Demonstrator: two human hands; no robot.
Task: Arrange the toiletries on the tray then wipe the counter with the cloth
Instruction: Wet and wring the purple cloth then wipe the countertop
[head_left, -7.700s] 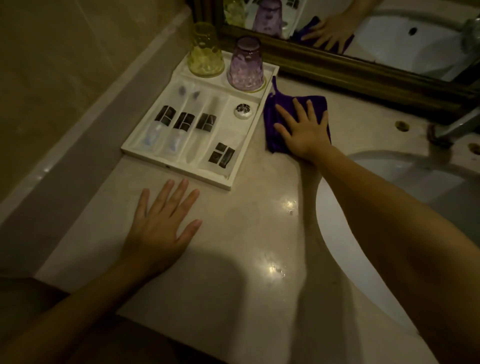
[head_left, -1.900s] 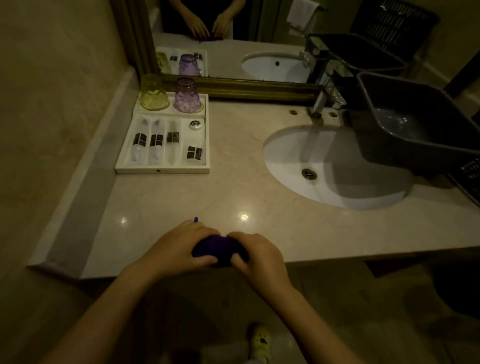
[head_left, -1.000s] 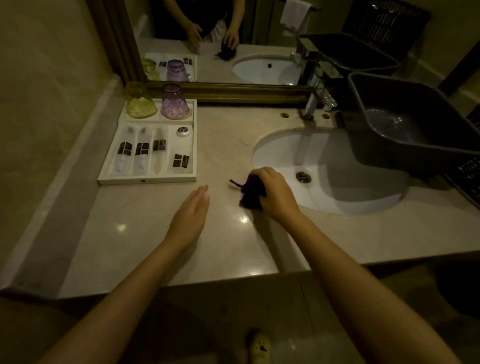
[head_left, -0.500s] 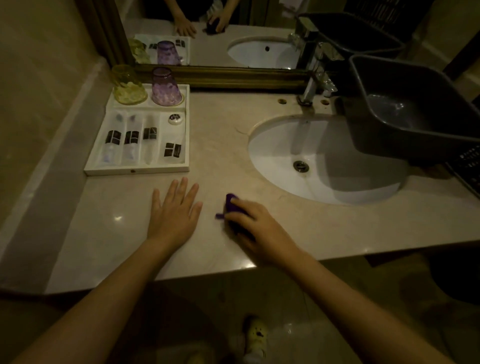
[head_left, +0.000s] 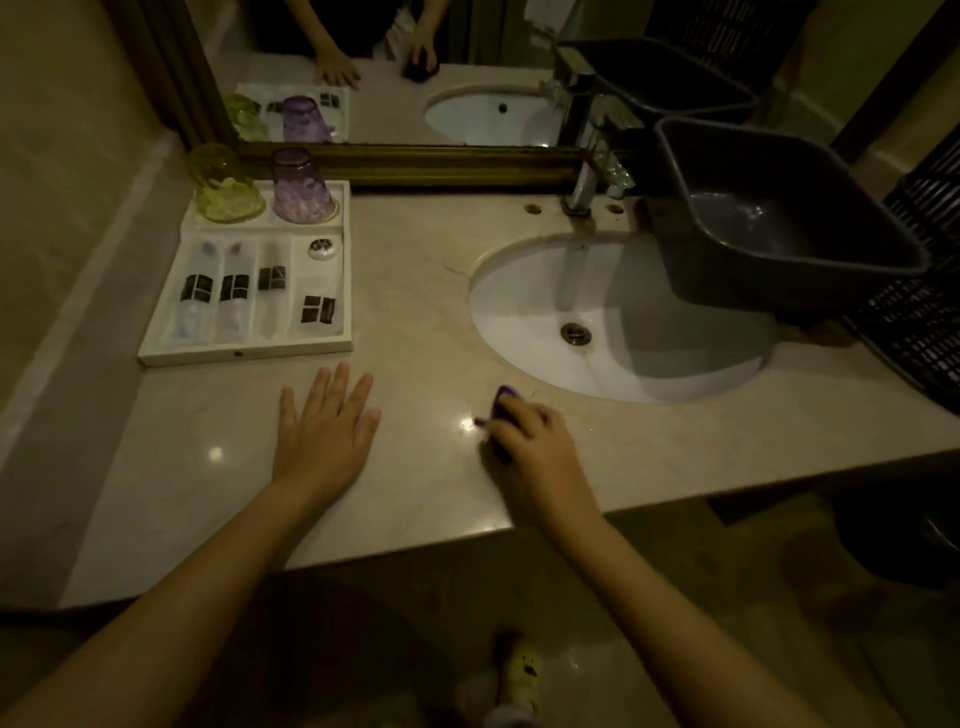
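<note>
A white tray (head_left: 244, 356) stands at the back left of the beige counter (head_left: 415, 291). In it lie several wrapped toiletry packets (head_left: 234, 291), a small round soap (head_left: 323, 248), an upturned yellow glass (head_left: 224, 186) and an upturned purple glass (head_left: 303, 187). My right hand (head_left: 535, 447) presses a bunched purple cloth (head_left: 503, 402) onto the counter just in front of the sink; most of the cloth is hidden under the fingers. My left hand (head_left: 324, 431) rests flat on the counter, fingers spread, below the tray.
A white oval sink (head_left: 623, 317) with a chrome tap (head_left: 584, 182) fills the counter's right half. A dark plastic tub (head_left: 779, 218) overhangs the sink's right side, beside a black basket (head_left: 919, 322). A framed mirror (head_left: 395, 78) runs along the back.
The cloth was balled up in both hands at the counter's front edge, then carried in my right hand near the sink. It now sits slightly right, and my left hand lies flat.
</note>
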